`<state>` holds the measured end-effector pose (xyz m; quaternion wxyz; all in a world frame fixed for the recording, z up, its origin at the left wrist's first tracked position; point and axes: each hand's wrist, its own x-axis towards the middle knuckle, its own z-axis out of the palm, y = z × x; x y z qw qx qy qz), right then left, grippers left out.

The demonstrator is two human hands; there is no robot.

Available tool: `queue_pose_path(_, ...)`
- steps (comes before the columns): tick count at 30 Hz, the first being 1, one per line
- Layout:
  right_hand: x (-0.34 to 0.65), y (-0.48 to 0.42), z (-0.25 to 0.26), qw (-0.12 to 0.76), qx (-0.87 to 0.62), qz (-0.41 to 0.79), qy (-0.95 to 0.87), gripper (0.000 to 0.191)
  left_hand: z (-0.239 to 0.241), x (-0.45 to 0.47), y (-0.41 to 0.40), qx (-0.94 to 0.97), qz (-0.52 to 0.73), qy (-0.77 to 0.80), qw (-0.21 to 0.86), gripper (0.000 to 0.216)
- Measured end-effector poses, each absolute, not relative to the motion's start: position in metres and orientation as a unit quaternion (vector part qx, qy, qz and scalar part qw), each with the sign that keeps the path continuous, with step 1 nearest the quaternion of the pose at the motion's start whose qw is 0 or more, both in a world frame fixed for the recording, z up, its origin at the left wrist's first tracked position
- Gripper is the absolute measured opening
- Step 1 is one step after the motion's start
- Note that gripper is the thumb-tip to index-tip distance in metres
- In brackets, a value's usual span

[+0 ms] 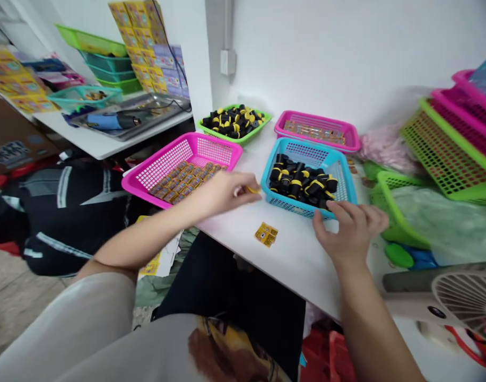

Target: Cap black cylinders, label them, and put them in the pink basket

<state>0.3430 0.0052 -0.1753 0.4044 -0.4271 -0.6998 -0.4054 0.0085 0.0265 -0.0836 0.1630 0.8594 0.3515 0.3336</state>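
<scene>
My left hand [231, 192] is closed in a pinch on a small yellow piece [251, 189], mostly hidden by the fingers. It hovers between the pink basket [141, 180] and the blue basket [270, 197]. Small black cylinders with yellow bands [296, 185] fill much of the blue basket. My right hand [348, 228] is at that basket's near right corner, thumb and fingers apart, with nothing seen between them. On the white table [298, 260] in front lie small yellow printed cards [266, 234]. Rows of small packed pieces [181, 180] sit in the pink basket.
Behind stand a green basket [243, 139] of black and yellow parts and another pink basket [356, 142] with clear-wrapped pieces. Stacked baskets [445, 154] and a fan [468, 297] are at the right. At the left are a metal tray [126, 131] and stacked yellow boxes [141, 37].
</scene>
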Motion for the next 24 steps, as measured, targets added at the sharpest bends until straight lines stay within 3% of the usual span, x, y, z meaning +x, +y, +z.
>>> queue_pose_path(4, 0.340, 0.004, -0.179, 0.396, -0.466, -0.355, -0.707, 0.037, -0.069, -0.035, 0.106, 0.818, 0.242, 0.513, 0.095, 0.015)
queue_pose_path(7, 0.335, 0.004, -0.184, 0.389, -0.480, -0.331, -0.713, 0.032, -0.076, -0.059, 0.161, 0.765, 0.165, 0.613, 0.105, 0.012)
queue_pose_path(15, 0.336, 0.010, -0.184, 0.385, -0.496, -0.314, -0.712, 0.021, -0.113, -0.085, 0.211, 0.712, 0.072, 0.690, 0.110, 0.008)
queue_pose_path(20, 0.336, 0.014, -0.183, 0.386, -0.500, -0.301, -0.715, 0.011, -0.113, -0.091, 0.218, 0.725, -0.047, 0.678, 0.110, 0.028)
queue_pose_path(24, 0.332, 0.032, -0.161, 0.384, -0.552, -0.242, -0.700, 0.014, -0.086, -0.081, 0.210, 0.752, -0.068, 0.649, 0.095, 0.053)
